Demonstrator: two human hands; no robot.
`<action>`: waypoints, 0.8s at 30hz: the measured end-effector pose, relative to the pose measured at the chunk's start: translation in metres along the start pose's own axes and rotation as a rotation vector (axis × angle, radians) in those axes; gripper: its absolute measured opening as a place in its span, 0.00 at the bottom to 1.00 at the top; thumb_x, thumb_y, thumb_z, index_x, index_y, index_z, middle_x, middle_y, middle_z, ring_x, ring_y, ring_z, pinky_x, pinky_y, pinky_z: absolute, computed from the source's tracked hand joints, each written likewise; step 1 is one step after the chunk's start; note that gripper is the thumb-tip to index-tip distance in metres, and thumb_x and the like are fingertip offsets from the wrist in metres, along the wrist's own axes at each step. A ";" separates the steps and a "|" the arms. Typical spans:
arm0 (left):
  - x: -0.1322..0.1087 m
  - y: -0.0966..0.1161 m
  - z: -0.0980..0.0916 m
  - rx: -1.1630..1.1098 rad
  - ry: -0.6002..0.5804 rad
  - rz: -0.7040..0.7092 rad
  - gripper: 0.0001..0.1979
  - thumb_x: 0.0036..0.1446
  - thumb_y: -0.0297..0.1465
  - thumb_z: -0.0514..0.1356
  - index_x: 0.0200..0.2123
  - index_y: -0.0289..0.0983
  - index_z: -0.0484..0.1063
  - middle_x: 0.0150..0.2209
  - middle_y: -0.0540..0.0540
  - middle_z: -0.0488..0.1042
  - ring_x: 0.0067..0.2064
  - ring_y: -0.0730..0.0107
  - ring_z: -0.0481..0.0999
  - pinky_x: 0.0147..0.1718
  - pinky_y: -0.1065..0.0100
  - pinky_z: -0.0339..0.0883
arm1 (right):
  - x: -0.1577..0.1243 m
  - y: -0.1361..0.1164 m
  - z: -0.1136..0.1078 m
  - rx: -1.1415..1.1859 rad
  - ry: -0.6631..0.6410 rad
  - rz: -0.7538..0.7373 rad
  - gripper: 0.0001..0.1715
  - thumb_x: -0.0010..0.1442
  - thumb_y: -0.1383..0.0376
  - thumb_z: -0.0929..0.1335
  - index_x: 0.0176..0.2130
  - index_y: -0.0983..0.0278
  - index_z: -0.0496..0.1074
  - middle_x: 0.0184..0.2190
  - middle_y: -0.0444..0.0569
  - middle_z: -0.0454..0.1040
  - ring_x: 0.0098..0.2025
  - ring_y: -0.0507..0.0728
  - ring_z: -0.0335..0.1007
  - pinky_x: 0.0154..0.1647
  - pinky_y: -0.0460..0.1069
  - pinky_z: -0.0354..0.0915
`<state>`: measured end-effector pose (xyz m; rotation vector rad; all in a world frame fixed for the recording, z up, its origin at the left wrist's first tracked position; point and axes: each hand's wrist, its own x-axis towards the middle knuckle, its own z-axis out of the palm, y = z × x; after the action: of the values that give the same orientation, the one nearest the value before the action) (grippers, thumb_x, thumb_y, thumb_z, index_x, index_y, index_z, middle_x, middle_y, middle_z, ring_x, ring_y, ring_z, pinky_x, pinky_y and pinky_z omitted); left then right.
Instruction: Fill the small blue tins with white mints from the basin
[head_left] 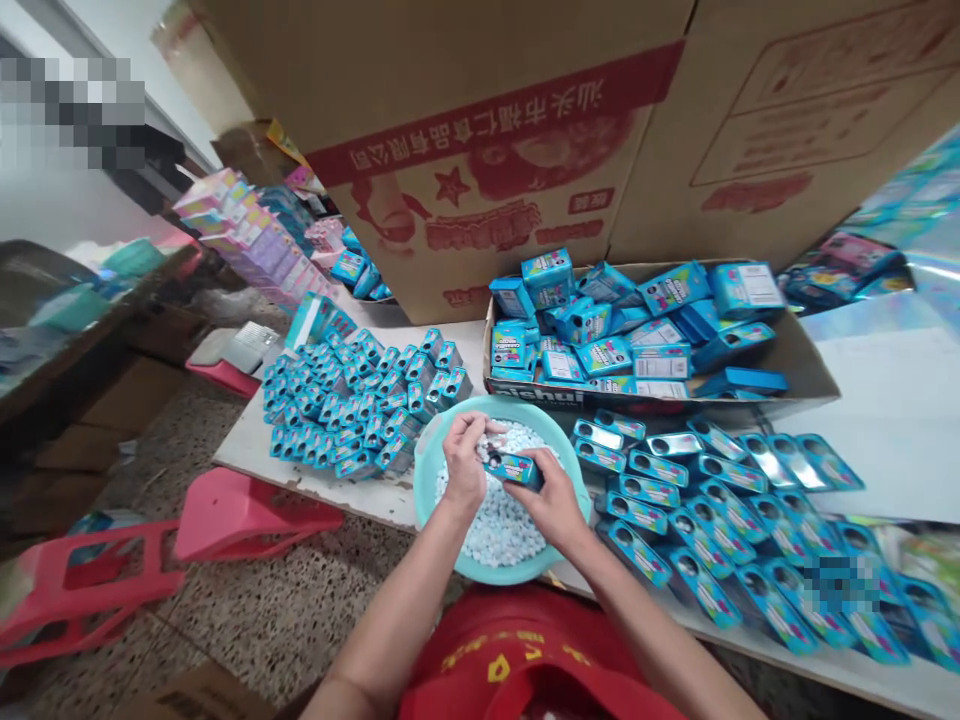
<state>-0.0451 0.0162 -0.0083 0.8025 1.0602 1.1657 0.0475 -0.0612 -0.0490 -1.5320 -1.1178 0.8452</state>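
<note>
My right hand [555,502] grips a small blue candy tin [513,467] with a round hole in its top, held tilted above a mint-green basin [424,470]. Close to the tin's hole end is my left hand [466,462], its fingers curled and pinched together. What they hold, if anything, is hidden. Small white and pale-blue candies [495,535] lie in the basin under both hands. To the right stand rows of blue tins [705,530] with holes in their tops. Many more small blue tins [360,400] are packed upright to the left.
Behind the basin, a low carton [814,385] holds jumbled blue packs [600,355]. A tall cardboard box [480,150] rises at the back. Pink stools [225,515] stand on the speckled floor at left. Pastel boxes [255,240] are stacked behind the left tins.
</note>
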 end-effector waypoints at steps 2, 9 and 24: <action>-0.002 -0.002 -0.001 -0.011 -0.016 -0.002 0.10 0.47 0.37 0.61 0.29 0.36 0.67 0.24 0.50 0.72 0.29 0.70 0.75 0.29 0.69 0.68 | 0.000 0.000 0.001 0.005 -0.004 0.005 0.13 0.48 0.63 0.69 0.37 0.62 0.68 0.35 0.48 0.70 0.41 0.59 0.66 0.44 0.53 0.61; -0.001 -0.004 0.000 -0.024 0.011 0.024 0.09 0.48 0.36 0.61 0.27 0.36 0.67 0.24 0.51 0.69 0.28 0.73 0.72 0.28 0.71 0.67 | 0.003 -0.001 0.001 0.000 0.020 0.022 0.14 0.47 0.62 0.69 0.37 0.63 0.68 0.35 0.48 0.70 0.40 0.59 0.67 0.43 0.53 0.62; -0.008 0.010 -0.006 -0.021 0.081 -0.142 0.16 0.41 0.41 0.63 0.25 0.35 0.66 0.18 0.52 0.65 0.17 0.80 0.60 0.15 0.74 0.44 | -0.009 0.020 -0.012 -0.098 -0.049 0.134 0.26 0.37 0.45 0.72 0.33 0.57 0.73 0.31 0.50 0.75 0.32 0.66 0.71 0.32 0.57 0.65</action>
<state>-0.0545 0.0108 0.0010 0.6575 1.1513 1.0942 0.0603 -0.0744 -0.0656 -1.6906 -1.1157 0.9335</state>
